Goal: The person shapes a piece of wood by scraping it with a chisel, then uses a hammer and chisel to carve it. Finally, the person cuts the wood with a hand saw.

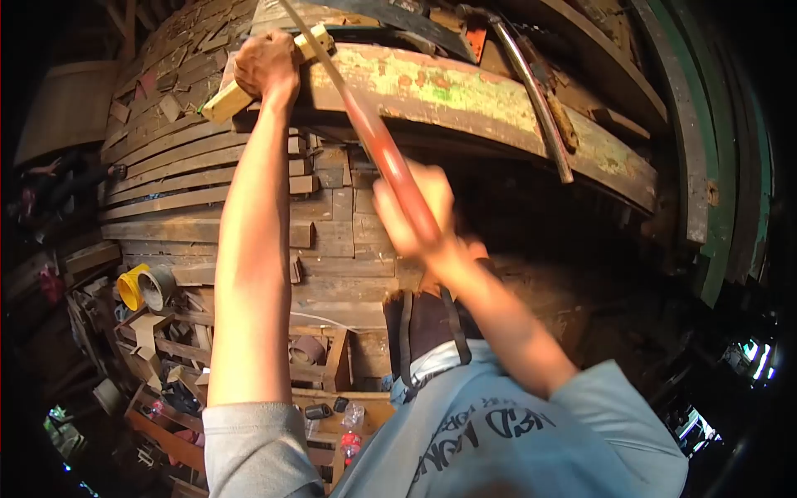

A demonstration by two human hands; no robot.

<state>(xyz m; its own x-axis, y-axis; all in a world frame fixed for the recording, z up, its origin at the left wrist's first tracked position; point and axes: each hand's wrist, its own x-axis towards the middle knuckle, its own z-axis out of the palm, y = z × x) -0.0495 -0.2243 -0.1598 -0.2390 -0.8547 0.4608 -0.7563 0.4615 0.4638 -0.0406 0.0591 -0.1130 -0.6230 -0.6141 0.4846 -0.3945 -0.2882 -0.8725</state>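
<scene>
Left hand [266,66] fist-closed round wood block [222,101], pinning it on top of worn painted bench beam [498,108], the biggest thing in view; stacked planks [183,178] behind. Right hand [415,217], motion-blurred, fingers wrapped round the red handle of saw [378,141], thin blade running up to the block beside the left hand. Block likely light, stiff, dry, prone to skid or twist; best held close to the cut, fingers off the blade line. Blade looks thin, probably whippy. Below: open wooden crate [336,361] holds a roll [307,349]; small clear bottle [353,415], contents unclear.
</scene>
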